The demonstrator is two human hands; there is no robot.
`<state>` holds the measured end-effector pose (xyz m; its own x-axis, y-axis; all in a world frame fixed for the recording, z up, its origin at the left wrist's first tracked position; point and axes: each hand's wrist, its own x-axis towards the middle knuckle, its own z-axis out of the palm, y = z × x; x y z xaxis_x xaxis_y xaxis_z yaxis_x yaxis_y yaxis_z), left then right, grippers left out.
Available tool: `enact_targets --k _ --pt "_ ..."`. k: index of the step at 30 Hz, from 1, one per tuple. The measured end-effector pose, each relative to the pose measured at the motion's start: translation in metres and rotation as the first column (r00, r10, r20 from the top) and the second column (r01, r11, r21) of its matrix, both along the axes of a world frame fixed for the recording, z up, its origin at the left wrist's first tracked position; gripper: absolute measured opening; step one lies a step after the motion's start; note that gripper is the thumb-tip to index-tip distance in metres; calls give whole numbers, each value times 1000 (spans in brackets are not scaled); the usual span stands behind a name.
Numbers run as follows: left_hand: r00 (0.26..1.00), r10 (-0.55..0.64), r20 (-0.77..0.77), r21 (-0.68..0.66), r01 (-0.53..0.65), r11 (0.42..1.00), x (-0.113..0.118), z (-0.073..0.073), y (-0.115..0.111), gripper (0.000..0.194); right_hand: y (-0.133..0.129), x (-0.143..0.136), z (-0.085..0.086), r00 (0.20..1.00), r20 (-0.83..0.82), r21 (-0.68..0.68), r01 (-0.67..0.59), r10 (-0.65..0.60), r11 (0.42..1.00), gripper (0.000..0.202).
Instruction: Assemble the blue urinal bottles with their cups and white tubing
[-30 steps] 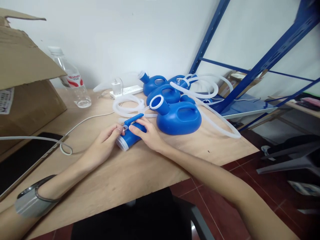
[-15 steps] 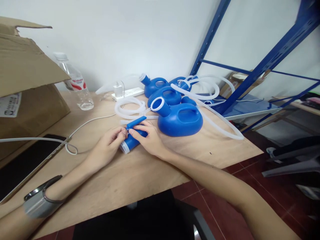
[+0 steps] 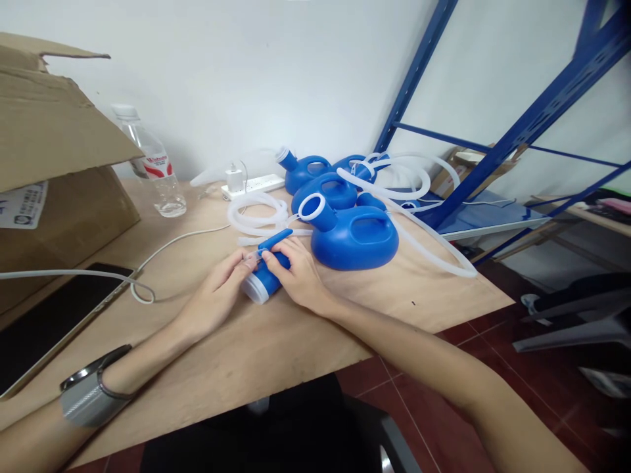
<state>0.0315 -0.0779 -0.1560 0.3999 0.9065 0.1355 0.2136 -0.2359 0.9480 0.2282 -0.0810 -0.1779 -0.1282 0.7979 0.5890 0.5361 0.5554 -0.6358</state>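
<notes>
On the near side of the table lies a blue plastic tube-shaped part (image 3: 269, 281) with a white rim and a translucent end. A narrow flat blue arm (image 3: 275, 240) sticks up from it towards the back. My right hand (image 3: 302, 276) is closed over its right side, thumb pressing near the base of that arm. With thumb and fingers pinched, my left hand (image 3: 221, 286) holds a small clear plastic strap (image 3: 253, 255) by the tube. The strap's far end is hidden by my fingers. Just behind my right hand stands a blue jug (image 3: 355, 246) with a white-rimmed spout.
Several more blue jugs (image 3: 308, 172) and coiled translucent hoses (image 3: 259, 210) sit behind. A power strip (image 3: 256, 186), a water bottle (image 3: 160, 174), a cardboard box (image 3: 83, 210) and a dark flat device (image 3: 59, 315) are leftward. A blue metal rack (image 3: 419, 72) stands right.
Both hands and the tube have shifted slightly right. The tube has turned so its translucent end faces me more, and the clear strap now shows between my left fingers.
</notes>
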Motion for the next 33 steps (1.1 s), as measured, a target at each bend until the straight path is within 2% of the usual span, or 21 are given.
enact_targets --k 5,10,15,23,28,33 --pt "999 34 -9 39 -34 999 3 4 -2 37 -4 -4 2 999 21 22 23 -24 999 22" --pt "989 132 -66 132 -123 984 8 7 -4 34 -7 -8 1 998 58 62 37 -40 997 21" --pt "984 140 -112 191 -117 975 8 7 -7 36 -9 -8 -2 998 38 112 42 -47 993 21" --pt "970 152 -190 240 -104 965 9 6 -8 35 -12 -8 -2 996 65 93 49 -55 994 22" --pt "959 166 -231 317 -87 944 8 4 -6 34 -12 -7 0 994 84 79 64 -70 995 23" --pt "955 154 -255 343 -60 938 6 2 -3 28 -11 -7 3 992 100 53 73 -78 996 22"
